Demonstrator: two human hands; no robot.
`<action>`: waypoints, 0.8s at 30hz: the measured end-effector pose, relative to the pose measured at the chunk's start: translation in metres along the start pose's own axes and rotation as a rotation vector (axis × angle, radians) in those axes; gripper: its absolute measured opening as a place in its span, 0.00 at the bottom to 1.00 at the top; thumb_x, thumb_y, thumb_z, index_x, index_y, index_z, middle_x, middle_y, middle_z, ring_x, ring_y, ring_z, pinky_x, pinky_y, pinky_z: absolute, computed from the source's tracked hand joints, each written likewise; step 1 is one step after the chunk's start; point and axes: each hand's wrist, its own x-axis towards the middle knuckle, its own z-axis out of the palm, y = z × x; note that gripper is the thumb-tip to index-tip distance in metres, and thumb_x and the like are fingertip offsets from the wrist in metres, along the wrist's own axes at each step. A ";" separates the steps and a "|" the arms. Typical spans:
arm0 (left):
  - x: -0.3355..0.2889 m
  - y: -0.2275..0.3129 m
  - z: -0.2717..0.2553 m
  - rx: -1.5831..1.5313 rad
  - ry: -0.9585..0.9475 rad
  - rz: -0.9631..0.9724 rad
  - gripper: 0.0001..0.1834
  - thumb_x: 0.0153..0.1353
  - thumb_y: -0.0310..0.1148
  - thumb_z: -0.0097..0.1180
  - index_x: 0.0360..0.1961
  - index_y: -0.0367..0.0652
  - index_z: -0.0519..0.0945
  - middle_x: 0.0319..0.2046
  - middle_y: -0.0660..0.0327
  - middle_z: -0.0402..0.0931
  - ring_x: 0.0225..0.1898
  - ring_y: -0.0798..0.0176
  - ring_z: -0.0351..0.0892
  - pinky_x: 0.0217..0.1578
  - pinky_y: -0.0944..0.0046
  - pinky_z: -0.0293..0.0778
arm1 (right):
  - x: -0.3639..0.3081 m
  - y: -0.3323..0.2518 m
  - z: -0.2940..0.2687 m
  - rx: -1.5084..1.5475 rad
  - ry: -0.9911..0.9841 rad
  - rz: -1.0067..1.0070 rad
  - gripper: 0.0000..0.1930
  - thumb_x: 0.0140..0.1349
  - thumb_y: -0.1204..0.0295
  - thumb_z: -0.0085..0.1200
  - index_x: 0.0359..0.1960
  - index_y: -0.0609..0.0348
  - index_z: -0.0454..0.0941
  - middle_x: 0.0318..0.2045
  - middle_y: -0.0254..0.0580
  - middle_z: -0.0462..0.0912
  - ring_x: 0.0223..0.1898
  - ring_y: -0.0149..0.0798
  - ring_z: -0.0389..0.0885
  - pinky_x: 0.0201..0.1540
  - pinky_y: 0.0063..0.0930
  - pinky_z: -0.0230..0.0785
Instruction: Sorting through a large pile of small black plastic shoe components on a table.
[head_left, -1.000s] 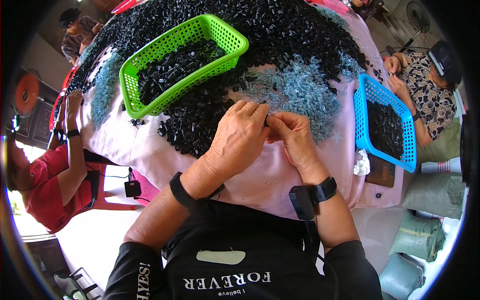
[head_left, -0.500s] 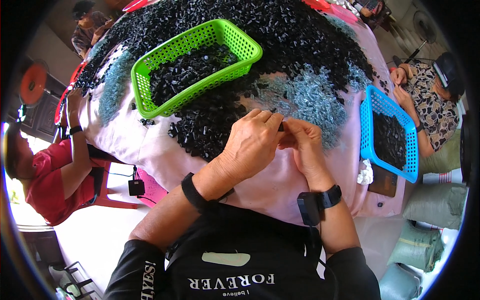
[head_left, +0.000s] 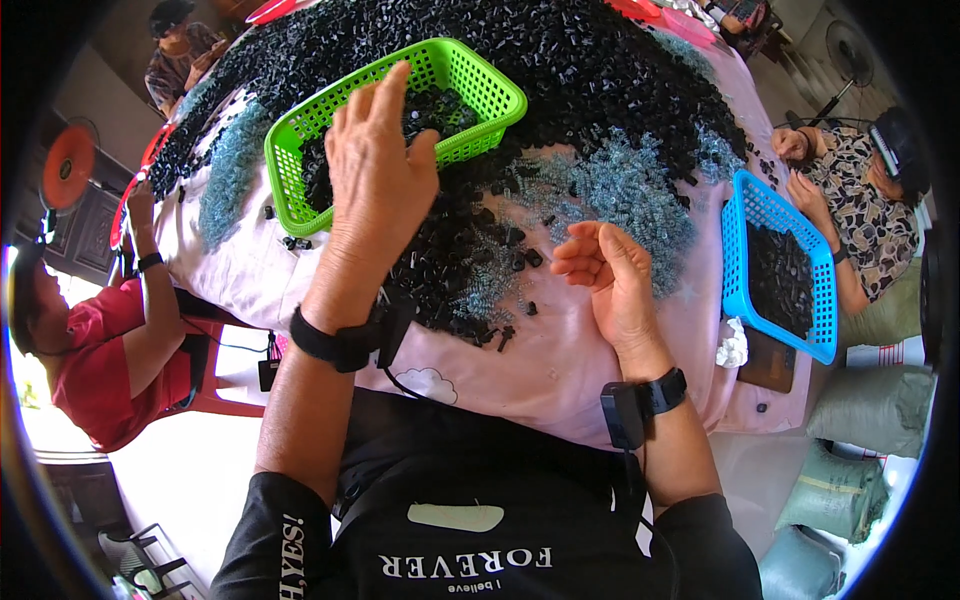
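My left hand [head_left: 378, 180] is over the green plastic basket [head_left: 490, 85], fingers stretched out and thumb apart. Small black plastic pieces lie in that basket, partly hidden behind the hand. My right hand [head_left: 615, 275] hovers above the pink cloth [head_left: 570, 350], its fingers loosely curled and apart from the thumb; I see nothing held there. Beside it spreads a heap of small translucent bluish pieces [head_left: 640, 190], too fine to make out singly. Between my hands lies a pile of loose black pieces [head_left: 440, 270], mixed with some bluish ones.
A large mound of black pieces [head_left: 600, 60] covers the far table. At right stands a blue basket [head_left: 740, 215] of black pieces, with a crumpled white tissue [head_left: 732, 345] beside it. Co-workers sit left, far left and right. Filled sacks [head_left: 870, 410] stand at the lower right.
My hands have parted from a small black piece held between them. The left has moved up and left over the green basket; the right has opened and stayed nearby.
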 end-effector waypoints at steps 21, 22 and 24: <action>-0.054 0.037 0.046 -0.096 -0.663 0.173 0.07 0.50 0.27 0.58 0.30 0.44 0.85 0.34 0.56 0.79 0.43 0.49 0.78 0.46 0.50 0.70 | -0.002 0.000 0.009 -0.244 -0.138 -0.064 0.24 0.73 0.66 0.53 0.65 0.66 0.67 0.57 0.49 0.78 0.58 0.37 0.78 0.61 0.29 0.71; -0.054 0.038 0.046 -0.073 -0.668 0.173 0.07 0.49 0.28 0.59 0.30 0.44 0.85 0.34 0.56 0.79 0.43 0.49 0.78 0.46 0.50 0.70 | -0.003 0.000 0.010 -0.244 -0.149 -0.053 0.24 0.73 0.67 0.53 0.66 0.66 0.66 0.58 0.49 0.77 0.59 0.37 0.78 0.62 0.28 0.70; -0.054 0.040 0.045 -0.049 -0.673 0.173 0.07 0.49 0.28 0.59 0.30 0.44 0.85 0.34 0.56 0.79 0.43 0.49 0.78 0.46 0.50 0.70 | -0.004 0.000 0.011 -0.291 -0.167 -0.072 0.25 0.73 0.66 0.54 0.66 0.66 0.66 0.58 0.49 0.77 0.59 0.37 0.77 0.61 0.28 0.71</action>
